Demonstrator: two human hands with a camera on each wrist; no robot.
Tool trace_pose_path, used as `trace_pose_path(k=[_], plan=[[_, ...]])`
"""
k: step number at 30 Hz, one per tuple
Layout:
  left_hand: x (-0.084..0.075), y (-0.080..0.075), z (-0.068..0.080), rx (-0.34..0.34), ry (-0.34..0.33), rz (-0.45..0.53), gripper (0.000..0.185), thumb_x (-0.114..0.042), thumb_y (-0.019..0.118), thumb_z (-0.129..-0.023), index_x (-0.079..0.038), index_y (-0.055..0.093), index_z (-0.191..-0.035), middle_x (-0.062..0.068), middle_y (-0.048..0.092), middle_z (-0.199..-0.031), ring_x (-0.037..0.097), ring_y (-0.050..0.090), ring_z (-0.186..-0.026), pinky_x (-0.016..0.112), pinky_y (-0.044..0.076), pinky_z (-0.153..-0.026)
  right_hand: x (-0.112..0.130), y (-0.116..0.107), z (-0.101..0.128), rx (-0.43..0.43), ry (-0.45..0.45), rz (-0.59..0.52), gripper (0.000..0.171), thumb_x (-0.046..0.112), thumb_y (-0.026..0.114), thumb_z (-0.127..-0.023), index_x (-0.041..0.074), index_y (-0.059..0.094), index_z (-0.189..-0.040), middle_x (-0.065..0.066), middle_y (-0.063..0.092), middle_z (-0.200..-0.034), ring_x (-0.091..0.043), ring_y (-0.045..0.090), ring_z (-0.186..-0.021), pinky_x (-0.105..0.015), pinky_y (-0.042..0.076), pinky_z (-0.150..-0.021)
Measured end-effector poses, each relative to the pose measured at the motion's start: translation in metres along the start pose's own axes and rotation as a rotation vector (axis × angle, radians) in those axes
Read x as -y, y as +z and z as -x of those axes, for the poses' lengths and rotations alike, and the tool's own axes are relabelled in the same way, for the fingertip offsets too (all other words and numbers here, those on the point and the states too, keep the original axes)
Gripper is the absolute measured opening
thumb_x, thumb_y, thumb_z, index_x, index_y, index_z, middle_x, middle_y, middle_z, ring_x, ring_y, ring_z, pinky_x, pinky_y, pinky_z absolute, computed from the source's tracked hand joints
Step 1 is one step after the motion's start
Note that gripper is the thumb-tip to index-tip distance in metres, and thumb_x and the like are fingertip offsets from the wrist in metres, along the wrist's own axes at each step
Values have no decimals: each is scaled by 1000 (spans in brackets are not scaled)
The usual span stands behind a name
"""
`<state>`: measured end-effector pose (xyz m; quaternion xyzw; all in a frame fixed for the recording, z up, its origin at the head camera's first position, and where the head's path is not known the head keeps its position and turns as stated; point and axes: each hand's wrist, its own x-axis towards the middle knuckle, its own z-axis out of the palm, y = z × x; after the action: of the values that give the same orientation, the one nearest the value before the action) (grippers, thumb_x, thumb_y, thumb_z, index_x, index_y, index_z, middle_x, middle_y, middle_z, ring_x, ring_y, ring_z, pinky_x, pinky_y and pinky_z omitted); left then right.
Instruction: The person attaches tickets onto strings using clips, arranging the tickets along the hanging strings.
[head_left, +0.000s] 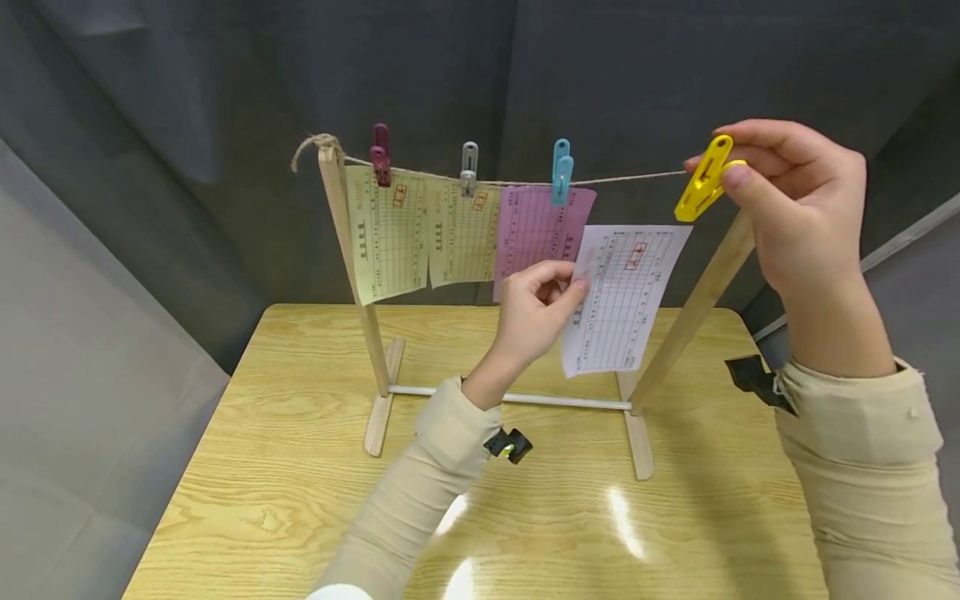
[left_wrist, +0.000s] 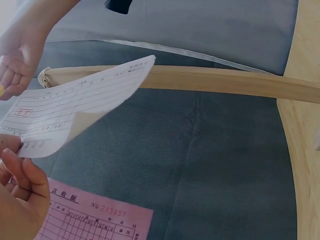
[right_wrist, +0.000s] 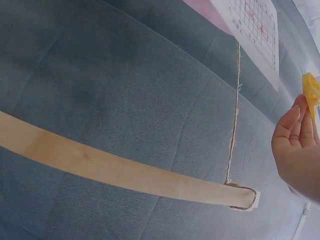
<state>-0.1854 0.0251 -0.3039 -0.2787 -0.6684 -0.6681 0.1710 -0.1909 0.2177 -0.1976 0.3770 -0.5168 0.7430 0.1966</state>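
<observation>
My left hand (head_left: 534,315) pinches the left edge of a white printed receipt (head_left: 630,292) with a red stamp, which hangs in front of the line's right part. In the left wrist view the white receipt (left_wrist: 85,107) curls away from the fingers. Up at the right end of the twine (head_left: 633,177), my right hand (head_left: 810,192) holds a yellow clothespin (head_left: 703,182) between thumb and fingers, its tip pointing down toward the receipt's top right corner. The right wrist view shows the yellow clothespin (right_wrist: 311,90) apart from the twine (right_wrist: 235,115).
Two yellow receipts (head_left: 390,242) hang at the left under a maroon clothespin (head_left: 381,157) and a grey clothespin (head_left: 468,169). A pink receipt (head_left: 536,225) hangs from a blue clothespin (head_left: 561,173). The wooden frame (head_left: 690,312) stands on a wood-grain table (head_left: 300,483) before dark curtains.
</observation>
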Motion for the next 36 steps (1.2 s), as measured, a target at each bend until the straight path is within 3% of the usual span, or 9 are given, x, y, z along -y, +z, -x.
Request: trace_pose_path(k=[5, 15, 21, 27, 34, 36], plan=[[14, 5, -3, -15, -18, 20, 12, 7, 61, -80, 13, 63, -89, 20, 59, -69, 4, 35, -47, 17, 29, -43, 0, -1, -9, 5, 7, 19, 23, -14, 59, -78, -26, 52, -97, -25, 65, -86, -31, 64, -84, -30, 50, -80], [13, 12, -11, -11, -30, 34, 13, 5, 61, -81, 13, 63, -92, 22, 61, -77, 3, 37, -46, 17, 30, -42, 6, -5, -22, 27, 26, 150, 20, -12, 55, -83, -20, 54, -101, -21, 65, -90, -28, 63, -88, -24, 51, -75], [-4, 13, -15, -16, -30, 11, 13, 8, 59, -81, 16, 61, -91, 26, 61, -77, 4, 37, -47, 16, 30, -43, 12, -8, -27, -12, 78, 234, 21, -9, 55, -84, -20, 54, -103, -21, 64, -91, -27, 62, -85, -22, 49, -73], [-21, 14, -16, -21, -44, 8, 12, 10, 58, -81, 17, 60, -91, 26, 60, -77, 0, 36, -47, 15, 29, -44, 14, -9, -30, -47, 155, 234, 20, -8, 57, -84, -18, 56, -101, -21, 65, -91, -26, 63, -84, -20, 49, -69], [11, 22, -24, -31, -37, 6, 13, 3, 60, -83, 11, 63, -93, 17, 62, -77, 2, 38, -46, 16, 32, -42, 13, -14, -34, -51, 213, 184, 21, -8, 58, -82, -16, 55, -101, -20, 65, -92, -23, 62, -75, -19, 50, -66], [11, 23, -25, -34, -48, 8, 14, 3, 60, -83, 11, 63, -94, 18, 62, -77, 3, 39, -47, 17, 32, -42, 13, -13, -34, -45, 214, 194, 19, -9, 57, -83, -15, 56, -100, -19, 66, -92, -23, 61, -75, -19, 50, -66]])
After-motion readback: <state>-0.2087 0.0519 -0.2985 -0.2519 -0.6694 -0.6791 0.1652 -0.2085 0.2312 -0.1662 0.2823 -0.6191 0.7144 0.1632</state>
